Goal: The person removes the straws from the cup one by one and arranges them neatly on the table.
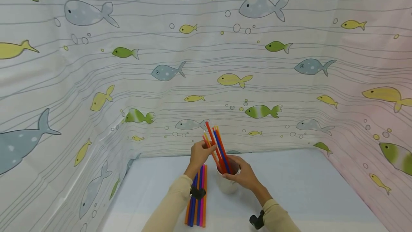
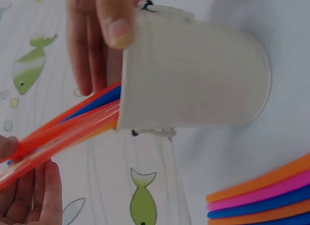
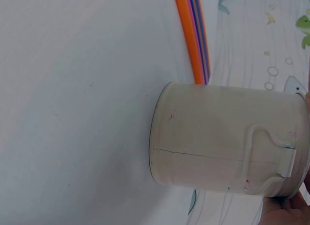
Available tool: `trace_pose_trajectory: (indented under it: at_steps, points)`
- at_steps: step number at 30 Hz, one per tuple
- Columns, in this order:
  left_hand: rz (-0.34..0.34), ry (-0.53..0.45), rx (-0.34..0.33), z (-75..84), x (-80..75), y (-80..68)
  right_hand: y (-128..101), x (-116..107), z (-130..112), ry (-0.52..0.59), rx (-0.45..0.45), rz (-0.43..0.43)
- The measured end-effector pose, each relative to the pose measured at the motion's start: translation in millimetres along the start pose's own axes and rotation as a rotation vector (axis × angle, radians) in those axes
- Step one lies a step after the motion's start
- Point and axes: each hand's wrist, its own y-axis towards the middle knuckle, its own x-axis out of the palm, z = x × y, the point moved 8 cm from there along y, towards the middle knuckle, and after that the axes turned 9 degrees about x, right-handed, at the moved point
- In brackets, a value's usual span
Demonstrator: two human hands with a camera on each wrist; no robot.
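Straws loaded into a white cup, both hands engaged.

The bundle of straws (image 1: 217, 148) stands in the white cup (image 1: 227, 183) with its long axis tilted up and to the left, free ends pointing toward the fish-print curtain (image 1: 96, 63); the straws are thin, smooth tubes in red, orange and blue. The cup is a plain cylinder with a matte wall, standing upright on the pale blue table (image 1: 305, 189) near its centre. The left hand (image 1: 199, 155) reaches forward from a beige sleeve, fingers curled, pinching the straws partway up. The right hand (image 1: 244, 173) wraps the cup's rim and wall, thumb pressed on the near side. A second row of straws (image 1: 197, 203) in orange, pink and blue lies flat on the table just left of the cup, long axis running away from the person.
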Motion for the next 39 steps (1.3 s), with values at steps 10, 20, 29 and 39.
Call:
trace_pose_trajectory:
  at_steps: [10,20,29,39]
  points:
    - [0.071,-0.039,0.061,16.1,-35.2,11.1,-0.4,1.3,5.3,0.004,0.024,-0.007]
    - [0.135,-0.168,0.107,38.8,-81.0,27.5,-0.9,1.9,4.4,0.03,0.017,-0.012]
    - [0.19,-0.284,0.096,40.7,-121.4,31.3,-1.7,-0.2,-1.8,0.031,-0.016,-0.015]
    - [0.224,-0.285,0.058,33.2,-158.6,24.0,-0.6,-0.3,-0.5,0.016,0.016,-0.005]
